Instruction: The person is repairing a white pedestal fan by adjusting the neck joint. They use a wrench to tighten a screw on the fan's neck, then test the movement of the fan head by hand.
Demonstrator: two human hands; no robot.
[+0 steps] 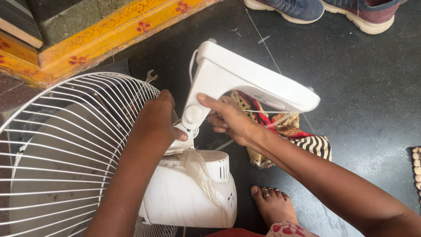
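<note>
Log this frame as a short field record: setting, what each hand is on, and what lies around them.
setting: dark floor beside a yellow painted step
left hand: on the fan's neck, beside the wire guard
right hand: grips the white stand bracket near its knob
motor housing: white, partly in clear plastic
nearby: patterned cloth, spanner, bare foot, another person's shoes

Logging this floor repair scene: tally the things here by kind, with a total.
Hands: 2, left hand and right hand, both on the white fan stand
Fan parts: 3, stand, wire grille, motor housing
Spanner: 1
Patterned cloth: 1
Shoes: 2
Bare foot: 1
Total: 10
</note>
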